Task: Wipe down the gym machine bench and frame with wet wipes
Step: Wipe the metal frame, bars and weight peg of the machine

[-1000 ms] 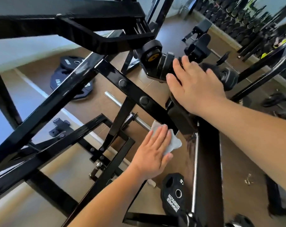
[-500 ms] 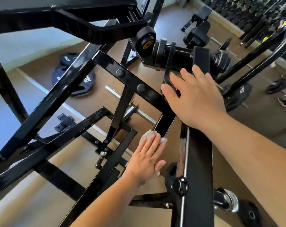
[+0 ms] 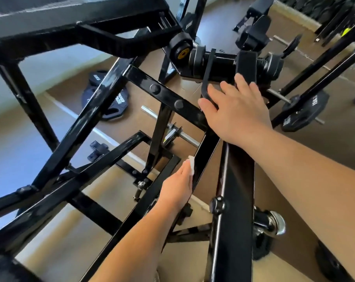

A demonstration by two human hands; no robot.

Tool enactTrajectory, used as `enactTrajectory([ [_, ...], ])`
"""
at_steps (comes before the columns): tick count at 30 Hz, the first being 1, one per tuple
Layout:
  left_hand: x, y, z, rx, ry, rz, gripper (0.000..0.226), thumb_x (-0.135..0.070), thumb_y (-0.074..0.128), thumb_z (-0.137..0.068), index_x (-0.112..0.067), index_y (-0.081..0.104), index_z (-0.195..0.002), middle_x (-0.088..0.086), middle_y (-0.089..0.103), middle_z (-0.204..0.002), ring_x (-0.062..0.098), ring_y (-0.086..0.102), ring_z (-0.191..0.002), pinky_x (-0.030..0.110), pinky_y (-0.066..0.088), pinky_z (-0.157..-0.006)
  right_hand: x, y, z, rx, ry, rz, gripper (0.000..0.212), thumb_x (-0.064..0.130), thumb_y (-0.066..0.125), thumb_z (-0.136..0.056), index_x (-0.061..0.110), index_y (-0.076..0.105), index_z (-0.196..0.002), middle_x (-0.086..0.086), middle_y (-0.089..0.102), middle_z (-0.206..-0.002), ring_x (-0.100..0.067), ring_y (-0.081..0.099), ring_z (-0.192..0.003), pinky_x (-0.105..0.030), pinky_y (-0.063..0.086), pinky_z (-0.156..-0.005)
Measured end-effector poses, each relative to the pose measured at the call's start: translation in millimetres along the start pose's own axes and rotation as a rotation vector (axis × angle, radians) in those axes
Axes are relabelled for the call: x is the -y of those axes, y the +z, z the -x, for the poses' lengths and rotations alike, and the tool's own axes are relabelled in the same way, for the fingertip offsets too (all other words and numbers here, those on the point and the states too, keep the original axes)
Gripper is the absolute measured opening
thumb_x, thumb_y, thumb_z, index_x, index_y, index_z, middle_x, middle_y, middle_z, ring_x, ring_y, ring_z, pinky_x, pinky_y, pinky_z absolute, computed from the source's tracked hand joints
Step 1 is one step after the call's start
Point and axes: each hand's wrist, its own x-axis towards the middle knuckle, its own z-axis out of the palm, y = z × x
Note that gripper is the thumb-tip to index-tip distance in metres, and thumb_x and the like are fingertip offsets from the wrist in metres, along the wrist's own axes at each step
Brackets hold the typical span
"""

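The black steel frame [image 3: 103, 110] of the gym machine fills the head view, with its padded bench [image 3: 50, 15] at the top left. My left hand [image 3: 177, 188] presses a white wet wipe [image 3: 191, 166] flat against the side of a slanted frame bar [image 3: 206, 151], fingers straight. Only a corner of the wipe shows past my fingertips. My right hand [image 3: 236, 112] rests flat on the top of the frame where the bars meet, just below the black pivot shaft [image 3: 223, 62]. A thick black beam [image 3: 235, 210] runs down under my right forearm.
Black weight plates [image 3: 111, 98] lie on the brown floor at the left, and another plate [image 3: 306, 110] sits on a bar at the right. A chrome bar [image 3: 184, 135] crosses below the frame. A chrome sleeve [image 3: 274, 222] sticks out at the lower right. Racks line the far wall.
My left hand has slid the wipe down along the slanted bar, so less of it shows. My right hand has shifted slightly lower on the frame top, and my view has moved closer.
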Motion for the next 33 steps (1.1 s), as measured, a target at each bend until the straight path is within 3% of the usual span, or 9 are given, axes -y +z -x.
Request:
enactTrajectory([
  [2, -9, -15, 2, -0.078, -0.095, 0.096, 0.026, -0.028, 0.037, -0.108, -0.018, 0.055, -0.125, 0.004, 0.071, -0.106, 0.026, 0.067, -0.088, 0.043, 0.056, -0.075, 0, 1, 3, -0.007, 0.009, -0.008, 0.065, 0.063, 0.01, -0.104, 0.034, 0.026, -0.161, -0.003, 0.023, -0.169, -0.028, 0.001, -0.159, -0.051, 0.001, -0.128],
  [4, -14, -26, 16, -0.126, -0.215, 0.223, 0.022, -0.029, 0.041, -0.107, -0.022, 0.053, -0.091, -0.002, 0.06, -0.072, 0.017, 0.055, -0.061, 0.037, 0.045, -0.057, 3, 0, 8, -0.055, -0.021, -0.029, 0.062, 0.057, 0.018, -0.106, 0.029, 0.026, -0.161, -0.009, 0.023, -0.169, -0.03, 0.006, -0.159, -0.051, 0.005, -0.129],
  [6, -23, -42, 33, -0.148, -0.299, 0.304, 0.03, -0.033, 0.045, -0.107, -0.023, 0.051, -0.08, -0.004, 0.055, -0.062, 0.011, 0.048, -0.053, 0.031, 0.036, -0.052, 7, 0, 14, -0.137, -0.136, -0.063, 0.057, 0.047, 0.029, -0.107, 0.021, 0.033, -0.158, -0.014, 0.03, -0.166, -0.031, 0.016, -0.157, -0.049, 0.014, -0.128],
  [9, -33, -68, 42, -0.214, -0.38, 0.338, 0.029, -0.031, 0.048, -0.105, -0.021, 0.058, -0.081, -0.008, 0.055, -0.062, 0.005, 0.05, -0.055, 0.021, 0.032, -0.051, 12, -1, 20, -0.149, -0.265, -0.146, 0.051, 0.041, 0.04, -0.106, 0.016, 0.048, -0.149, -0.014, 0.039, -0.161, -0.031, 0.027, -0.154, -0.046, 0.022, -0.127],
  [17, -92, -122, 19, -0.387, -0.581, 0.594, 0.039, -0.051, 0.046, -0.104, -0.016, 0.063, -0.098, 0.001, 0.067, -0.091, 0.017, 0.064, -0.086, 0.038, 0.054, -0.079, 5, -6, 20, -0.075, -0.254, -0.308, 0.059, 0.045, 0.043, -0.105, 0.014, 0.04, -0.155, -0.009, 0.029, -0.167, -0.025, 0.021, -0.156, -0.04, 0.019, -0.125],
  [20, -107, -144, 20, -0.409, -0.557, 0.578, 0.035, -0.05, 0.05, -0.103, -0.018, 0.063, -0.095, 0.002, 0.068, -0.089, 0.017, 0.064, -0.082, 0.034, 0.051, -0.07, 0, -5, 19, -0.056, -0.284, -0.383, 0.06, 0.048, 0.043, -0.105, 0.018, 0.038, -0.157, -0.007, 0.027, -0.168, -0.023, 0.02, -0.156, -0.038, 0.017, -0.126],
  [23, -117, -161, 26, -0.454, -0.603, 0.561, 0.035, -0.042, 0.049, -0.105, -0.019, 0.062, -0.081, 0.001, 0.063, -0.075, 0.015, 0.057, -0.072, 0.032, 0.044, -0.063, -5, -5, 20, -0.049, -0.34, -0.443, 0.06, 0.051, 0.043, -0.104, 0.019, 0.042, -0.155, -0.008, 0.029, -0.167, -0.024, 0.021, -0.156, -0.04, 0.017, -0.127],
  [28, -133, -180, 34, -0.517, -0.687, 0.57, 0.038, -0.036, 0.044, -0.109, -0.014, 0.062, -0.083, 0.003, 0.065, -0.076, 0.011, 0.055, -0.068, 0.019, 0.043, -0.059, -5, -10, 16, -0.011, -0.42, -0.47, 0.058, 0.051, 0.035, -0.104, 0.021, 0.042, -0.153, -0.006, 0.032, -0.166, -0.024, 0.015, -0.158, -0.045, 0.013, -0.128],
  [33, -131, -193, 52, -0.588, -0.781, 0.558, 0.039, -0.037, 0.041, -0.109, -0.013, 0.062, -0.088, 0.005, 0.065, -0.084, 0.02, 0.06, -0.079, 0.031, 0.045, -0.069, -6, -23, 12, 0.09, -0.464, -0.629, 0.055, 0.047, 0.04, -0.104, 0.023, 0.043, -0.154, -0.004, 0.033, -0.166, -0.026, 0.013, -0.158, -0.045, 0.011, -0.129],
])
